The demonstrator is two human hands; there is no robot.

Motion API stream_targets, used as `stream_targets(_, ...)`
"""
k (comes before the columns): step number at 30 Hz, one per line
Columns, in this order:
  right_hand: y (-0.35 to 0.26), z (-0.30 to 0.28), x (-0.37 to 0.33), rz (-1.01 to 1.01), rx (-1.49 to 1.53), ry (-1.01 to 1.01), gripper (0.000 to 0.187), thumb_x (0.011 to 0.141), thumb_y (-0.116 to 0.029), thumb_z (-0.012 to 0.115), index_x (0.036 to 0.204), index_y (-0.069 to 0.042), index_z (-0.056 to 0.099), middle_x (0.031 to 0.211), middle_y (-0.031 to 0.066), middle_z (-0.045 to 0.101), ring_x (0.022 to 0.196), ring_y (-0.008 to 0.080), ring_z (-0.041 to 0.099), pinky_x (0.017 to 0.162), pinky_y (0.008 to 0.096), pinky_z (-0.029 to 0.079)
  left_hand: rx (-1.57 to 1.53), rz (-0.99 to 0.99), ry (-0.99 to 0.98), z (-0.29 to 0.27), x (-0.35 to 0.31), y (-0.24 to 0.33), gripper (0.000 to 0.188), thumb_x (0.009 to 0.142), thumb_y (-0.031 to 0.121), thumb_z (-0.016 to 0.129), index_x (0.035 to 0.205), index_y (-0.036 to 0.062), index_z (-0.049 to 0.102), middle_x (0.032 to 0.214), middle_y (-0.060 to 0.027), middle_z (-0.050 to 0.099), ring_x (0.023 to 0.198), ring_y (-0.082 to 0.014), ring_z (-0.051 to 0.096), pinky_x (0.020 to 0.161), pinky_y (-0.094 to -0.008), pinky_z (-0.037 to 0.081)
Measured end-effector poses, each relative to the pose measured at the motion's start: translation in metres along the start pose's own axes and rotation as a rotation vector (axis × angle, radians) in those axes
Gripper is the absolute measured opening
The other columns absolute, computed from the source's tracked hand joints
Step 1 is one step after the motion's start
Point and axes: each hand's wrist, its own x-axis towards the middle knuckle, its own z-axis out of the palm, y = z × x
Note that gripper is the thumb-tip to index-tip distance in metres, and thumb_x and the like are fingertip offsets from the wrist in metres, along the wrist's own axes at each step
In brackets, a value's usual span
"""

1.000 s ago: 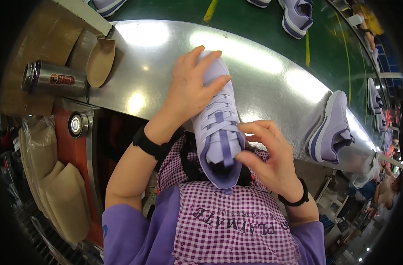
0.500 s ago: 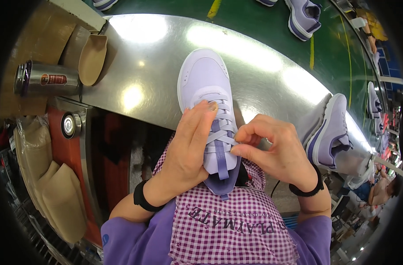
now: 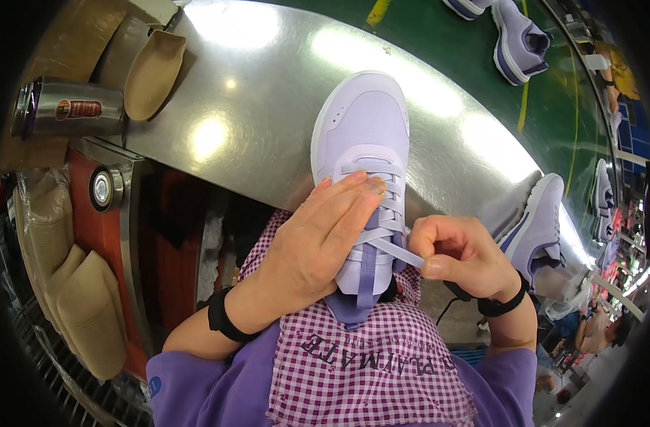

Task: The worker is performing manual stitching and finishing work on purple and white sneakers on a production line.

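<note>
A lilac sneaker (image 3: 371,117) lies toe-away over the edge of the metal table, its heel against my checkered apron. My left hand (image 3: 314,231) wraps over the shoe's left side, its fingers pressed together across the lacing; the thumb is hidden. Between thumb and forefinger, my right hand (image 3: 457,256) pinches a pale shoelace (image 3: 396,250) and holds it taut, out to the right of the shoe. A darker purple pull strip (image 3: 366,274) runs down the tongue.
A second lilac sneaker (image 3: 538,228) leans at the table's right. More shoes, one of them a purple sneaker (image 3: 519,43), ride the green belt (image 3: 439,35). At left are a steel flask (image 3: 72,108), a tan scoop-shaped piece (image 3: 154,75) and brown shoe forms (image 3: 90,313). People stand far right.
My right hand has moved right and slightly down, drawing the lace out from the shoe. The sneaker and my left hand appear farther right in view.
</note>
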Motion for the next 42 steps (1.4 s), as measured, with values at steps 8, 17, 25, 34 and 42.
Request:
stream_targets(8, -0.007, -0.004, -0.011, -0.201, -0.501, 0.297, 0.083, 0.073, -0.023, 0.085, 0.14, 0.004, 0.043, 0.108, 0.0086, 0.062, 0.102, 0.0182, 0.06, 0.091, 0.0311, 0.048, -0.05, -0.079, -0.02, 0.003, 0.012, 0.002, 0.069, 0.071, 0.002, 0.072, 0.135, -0.004, 0.047, 0.134, -0.0183, 0.054, 0.127, -0.0362, 0.051, 0.106, -0.052, 0.041)
stream_targets(17, 0.053, 0.03, 0.015, -0.187, -0.669, 0.33, 0.092, 0.083, -0.016, 0.069, 0.153, 0.001, 0.012, 0.139, 0.0263, 0.048, 0.124, 0.0394, 0.054, 0.101, 0.0402, 0.045, -0.143, -0.033, 0.169, 0.016, 0.001, 0.0, 0.07, 0.078, 0.01, 0.074, 0.137, -0.0063, 0.041, 0.138, -0.0257, 0.048, 0.129, -0.0433, 0.048, 0.107, -0.0532, 0.039)
stream_targets(25, 0.066, 0.019, 0.005, -0.423, -0.648, 0.455, 0.074, 0.088, -0.027, 0.068, 0.142, 0.006, 0.029, 0.114, 0.0296, 0.057, 0.102, 0.0446, 0.058, 0.088, 0.046, 0.048, 0.142, 0.083, 0.129, 0.026, 0.012, 0.005, 0.051, 0.082, -0.003, 0.065, 0.131, -0.0046, 0.049, 0.134, -0.0263, 0.052, 0.129, -0.0519, 0.044, 0.105, -0.0526, 0.041)
stream_targets(34, 0.064, -0.046, -0.156, -0.594, -0.912, 1.586, 0.051, 0.082, -0.011, 0.074, 0.128, 0.002, 0.056, 0.12, 0.0194, 0.064, 0.108, 0.029, 0.063, 0.096, 0.036, 0.047, 0.319, 0.121, 0.055, 0.023, 0.047, 0.009, 0.052, 0.082, -0.007, 0.052, 0.133, -0.0038, 0.051, 0.132, -0.0198, 0.058, 0.128, -0.0428, 0.05, 0.107, -0.0472, 0.038)
stream_targets(42, 0.136, -0.14, -0.214, -0.551, -0.199, 1.276, 0.071, 0.084, -0.002, 0.067, 0.147, 0.0, 0.036, 0.127, 0.0107, 0.058, 0.118, 0.0156, 0.052, 0.103, 0.0276, 0.037, 0.226, 0.122, 0.061, 0.025, 0.072, -0.005, 0.047, 0.086, 0.0, 0.05, 0.133, -0.0046, 0.052, 0.133, -0.0199, 0.057, 0.127, -0.0385, 0.05, 0.109, -0.0438, 0.035)
